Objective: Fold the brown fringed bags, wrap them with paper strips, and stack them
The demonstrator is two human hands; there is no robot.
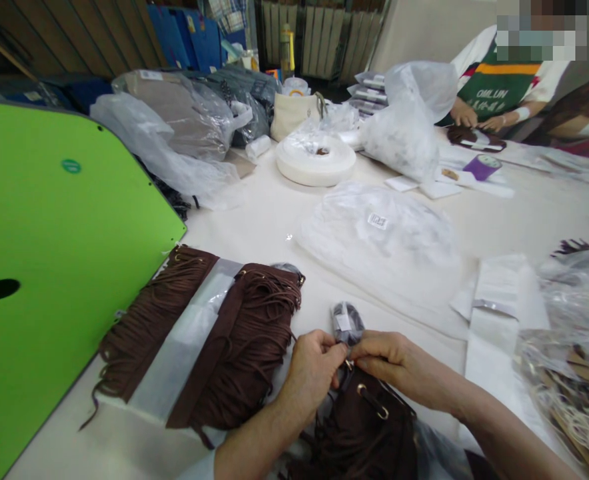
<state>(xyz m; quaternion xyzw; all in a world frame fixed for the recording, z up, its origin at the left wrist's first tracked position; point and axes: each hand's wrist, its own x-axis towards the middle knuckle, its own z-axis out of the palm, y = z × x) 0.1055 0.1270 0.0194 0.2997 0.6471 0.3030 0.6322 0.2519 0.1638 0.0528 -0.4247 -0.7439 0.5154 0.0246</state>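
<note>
A dark brown fringed bag with gold-coloured eyelets lies at the front edge, below both hands. Just beyond the fingers rests a bundled strap in clear wrap with a white label. My left hand pinches the strap near a small metal clasp at the top of the bag. From the other side, my right hand is also closed on the strap, its fingertips almost meeting the left ones. The fingers partly hide the grip point. More brown fringed bags lie to the left, with a translucent strip across them.
A green panel borders the left side. Beyond the hands are a clear plastic bag, a white tape roll and wrapped goods. White packets and cords lie right. A co-worker handles a brown item opposite.
</note>
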